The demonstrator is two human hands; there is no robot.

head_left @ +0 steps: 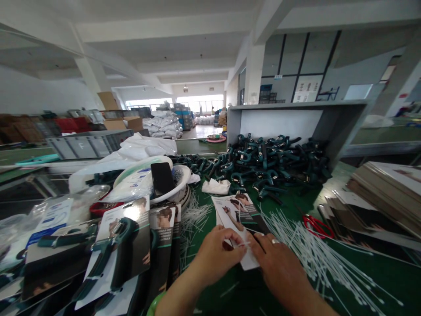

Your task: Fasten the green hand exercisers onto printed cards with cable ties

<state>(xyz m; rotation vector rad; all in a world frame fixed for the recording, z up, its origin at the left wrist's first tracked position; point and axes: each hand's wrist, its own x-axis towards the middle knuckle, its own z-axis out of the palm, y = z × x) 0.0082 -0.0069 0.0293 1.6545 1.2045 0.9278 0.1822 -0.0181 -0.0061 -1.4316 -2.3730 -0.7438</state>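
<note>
Green tabletop (237, 298), both hands at work near its front edge. Left hand (219, 252): thumb and forefinger pinched on a thin white tie (244, 244), just above a printed card (226, 213). Right hand (279, 263): fingers bent over the card's right side, touching it, 1 ring showing; cannot tell if the hidden thumb grips. Card lies between the 2 hands, its far end towards a heap of dark green hand grips (263, 162) spilling from a grey box (342, 131). Right of the hands: loose spread of white ties (305, 250), red-handled scissors (317, 226), stacked cards (388, 197). Left: grips fastened to cards (115, 254); beyond them, black phone (162, 177) on a white basket (179, 186)
</note>
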